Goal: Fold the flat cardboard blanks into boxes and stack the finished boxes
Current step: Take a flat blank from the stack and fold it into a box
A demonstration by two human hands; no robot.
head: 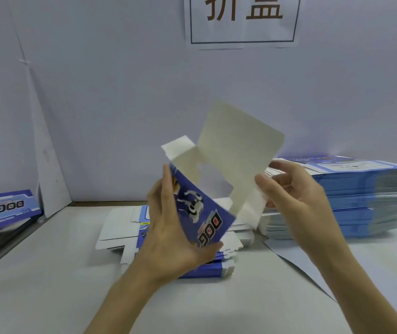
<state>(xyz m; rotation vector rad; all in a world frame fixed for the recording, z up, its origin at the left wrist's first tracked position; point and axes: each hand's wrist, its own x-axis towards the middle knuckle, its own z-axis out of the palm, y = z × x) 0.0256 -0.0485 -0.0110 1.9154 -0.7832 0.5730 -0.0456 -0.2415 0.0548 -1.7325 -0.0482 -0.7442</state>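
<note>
A half-opened cardboard box (202, 213), blue with a white robot dog and "DOG" print, is held up above the table in the middle of the view. Its pale inner flaps (236, 141) stand open at the top. My left hand (168, 232) grips the box from below and the left, thumb along its lower edge. My right hand (291, 189) pinches its right side wall. Under the box lies a small pile of flat blanks (120, 230). A tall stack of flat blanks (361, 201) sits at the right.
A finished blue box (7, 208) lies at the far left beside a metal rail. White partition walls enclose the table behind and to the left. A paper sign with large characters (241, 20) hangs on the back wall. A grey sheet (296, 261) lies on the table.
</note>
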